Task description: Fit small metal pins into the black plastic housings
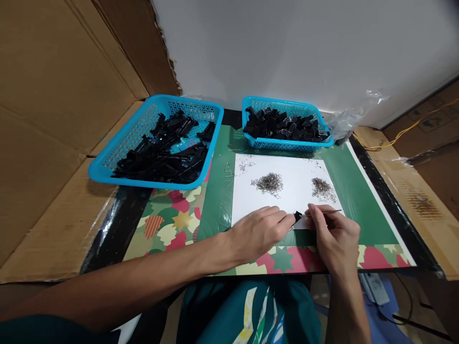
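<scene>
- Black part (297,216) pinched in left hand (263,230); thin rod (333,211) pinched in right hand (335,235), aimed at it, contact too small to confirm.
- Just beyond the grip: larger wire heap (269,183), smaller wire heap (322,187).
- Farther out: wide basket (154,185), narrow basket (287,145), both loaded with black pieces (281,126).
- Judgement: part in hand unfinished, plenty remaining.

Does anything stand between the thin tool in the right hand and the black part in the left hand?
Nothing visible does: the thin tool in the right hand points at the black part in the left hand; whether they touch is unclear.
</scene>
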`<state>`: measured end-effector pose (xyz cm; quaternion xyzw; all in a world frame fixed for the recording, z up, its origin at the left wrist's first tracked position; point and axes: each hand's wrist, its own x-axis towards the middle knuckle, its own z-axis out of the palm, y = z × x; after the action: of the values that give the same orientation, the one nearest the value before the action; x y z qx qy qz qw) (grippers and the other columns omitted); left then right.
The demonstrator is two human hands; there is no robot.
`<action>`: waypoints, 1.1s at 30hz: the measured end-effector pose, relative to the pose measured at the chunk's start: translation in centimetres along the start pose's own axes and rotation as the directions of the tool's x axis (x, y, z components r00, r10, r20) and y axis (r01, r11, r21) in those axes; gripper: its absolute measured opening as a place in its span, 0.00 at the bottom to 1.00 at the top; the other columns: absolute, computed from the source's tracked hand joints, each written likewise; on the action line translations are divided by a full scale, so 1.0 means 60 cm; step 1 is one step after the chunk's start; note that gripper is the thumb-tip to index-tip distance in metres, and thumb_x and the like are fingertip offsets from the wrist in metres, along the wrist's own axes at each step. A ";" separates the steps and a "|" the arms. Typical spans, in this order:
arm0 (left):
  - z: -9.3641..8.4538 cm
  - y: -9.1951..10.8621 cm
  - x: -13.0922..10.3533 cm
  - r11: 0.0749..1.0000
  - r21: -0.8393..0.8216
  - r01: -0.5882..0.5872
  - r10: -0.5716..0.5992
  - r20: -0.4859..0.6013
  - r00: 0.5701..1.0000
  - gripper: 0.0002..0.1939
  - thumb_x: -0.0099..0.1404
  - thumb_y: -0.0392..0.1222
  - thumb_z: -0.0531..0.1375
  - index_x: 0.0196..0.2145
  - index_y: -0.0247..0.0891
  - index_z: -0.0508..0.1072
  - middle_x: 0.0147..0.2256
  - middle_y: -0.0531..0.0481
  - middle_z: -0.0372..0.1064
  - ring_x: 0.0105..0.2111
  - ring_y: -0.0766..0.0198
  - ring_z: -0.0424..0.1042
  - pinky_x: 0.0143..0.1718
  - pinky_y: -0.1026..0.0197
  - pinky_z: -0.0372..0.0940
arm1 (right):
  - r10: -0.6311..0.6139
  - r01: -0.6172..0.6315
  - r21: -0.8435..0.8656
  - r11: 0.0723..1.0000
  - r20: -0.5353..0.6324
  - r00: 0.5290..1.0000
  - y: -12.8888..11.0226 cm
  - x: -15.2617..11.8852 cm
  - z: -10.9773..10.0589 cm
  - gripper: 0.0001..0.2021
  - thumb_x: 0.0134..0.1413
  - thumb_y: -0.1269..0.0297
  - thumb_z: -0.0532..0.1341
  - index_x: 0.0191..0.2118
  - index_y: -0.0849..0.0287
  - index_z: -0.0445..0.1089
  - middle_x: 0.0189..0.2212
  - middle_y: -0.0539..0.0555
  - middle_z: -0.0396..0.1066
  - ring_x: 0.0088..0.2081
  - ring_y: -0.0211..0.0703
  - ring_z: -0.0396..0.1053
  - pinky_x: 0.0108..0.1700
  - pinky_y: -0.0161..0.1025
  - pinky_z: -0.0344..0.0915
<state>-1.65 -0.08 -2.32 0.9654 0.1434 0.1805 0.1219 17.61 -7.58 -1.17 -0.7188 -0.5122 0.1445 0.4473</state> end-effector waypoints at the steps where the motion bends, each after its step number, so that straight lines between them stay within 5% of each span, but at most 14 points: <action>1: 0.001 -0.001 0.000 1.000 -0.012 -0.003 0.003 -0.006 1.000 0.09 0.77 0.29 0.52 0.50 0.32 0.70 0.37 0.45 0.73 0.37 0.54 0.73 0.42 0.52 0.69 | -0.018 0.018 -0.024 1.000 -0.001 1.000 -0.001 0.000 0.000 0.19 0.68 0.53 0.64 0.28 0.58 0.78 0.24 0.52 0.78 0.23 0.41 0.72 0.28 0.36 0.66; 11: -0.004 -0.003 0.002 0.985 -0.167 0.045 -0.045 0.002 0.999 0.10 0.75 0.27 0.52 0.48 0.32 0.71 0.38 0.43 0.76 0.38 0.54 0.76 0.42 0.53 0.71 | -0.157 0.151 -0.164 0.975 -0.025 0.987 0.005 -0.002 0.003 0.17 0.69 0.56 0.64 0.33 0.60 0.81 0.25 0.53 0.81 0.23 0.41 0.76 0.29 0.36 0.67; 15: -0.007 -0.004 0.004 0.974 -0.205 0.095 -0.092 0.021 0.996 0.08 0.77 0.32 0.54 0.49 0.33 0.72 0.40 0.43 0.78 0.40 0.53 0.78 0.44 0.53 0.72 | -0.099 0.098 -0.136 0.986 -0.004 0.995 0.002 0.000 0.006 0.18 0.69 0.53 0.64 0.32 0.59 0.80 0.24 0.52 0.79 0.23 0.41 0.74 0.29 0.37 0.64; 19: -0.008 0.000 0.005 0.968 -0.216 0.127 -0.137 -0.030 0.990 0.08 0.79 0.37 0.55 0.49 0.34 0.72 0.40 0.45 0.79 0.39 0.55 0.79 0.41 0.56 0.71 | 0.070 -0.073 0.092 0.993 0.040 0.997 -0.001 0.009 0.004 0.23 0.72 0.47 0.60 0.28 0.57 0.74 0.21 0.50 0.73 0.22 0.39 0.68 0.27 0.36 0.61; 22: -0.008 0.004 0.002 0.984 -0.175 0.022 -0.049 -0.151 0.987 0.10 0.80 0.38 0.54 0.49 0.33 0.73 0.36 0.48 0.78 0.33 0.59 0.78 0.36 0.58 0.70 | 0.117 -0.149 0.258 0.955 0.135 0.984 -0.005 0.029 0.001 0.26 0.75 0.45 0.54 0.26 0.55 0.64 0.20 0.47 0.67 0.20 0.37 0.61 0.24 0.36 0.57; 24: -0.010 0.007 -0.001 0.987 -0.129 -0.099 0.069 -0.220 0.973 0.10 0.79 0.37 0.53 0.48 0.32 0.74 0.33 0.49 0.75 0.30 0.61 0.76 0.31 0.59 0.68 | 0.060 -0.115 0.216 0.970 0.246 0.968 -0.010 0.048 0.000 0.26 0.76 0.46 0.53 0.25 0.54 0.61 0.20 0.46 0.64 0.21 0.37 0.59 0.25 0.36 0.55; 29: -0.011 0.010 -0.006 0.954 -0.014 -0.300 0.285 -0.271 0.919 0.10 0.76 0.34 0.54 0.43 0.35 0.76 0.29 0.52 0.69 0.24 0.65 0.67 0.23 0.58 0.61 | -0.021 0.056 -0.061 0.997 0.468 0.883 -0.029 0.082 0.015 0.15 0.72 0.53 0.59 0.35 0.56 0.73 0.23 0.45 0.62 0.26 0.38 0.57 0.28 0.37 0.51; 33: -0.008 0.012 -0.008 0.940 0.051 -0.338 0.337 -0.304 0.891 0.10 0.77 0.37 0.55 0.44 0.37 0.77 0.30 0.51 0.67 0.24 0.65 0.64 0.21 0.58 0.57 | 0.021 0.051 -0.135 0.990 0.484 0.875 -0.033 0.085 0.036 0.09 0.65 0.57 0.64 0.39 0.56 0.78 0.20 0.44 0.60 0.25 0.38 0.54 0.27 0.37 0.47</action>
<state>-2.12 -0.81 -1.81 0.9352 -0.0094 0.3477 0.0662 17.18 -1.95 0.48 -0.6860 -0.6225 0.2789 0.2533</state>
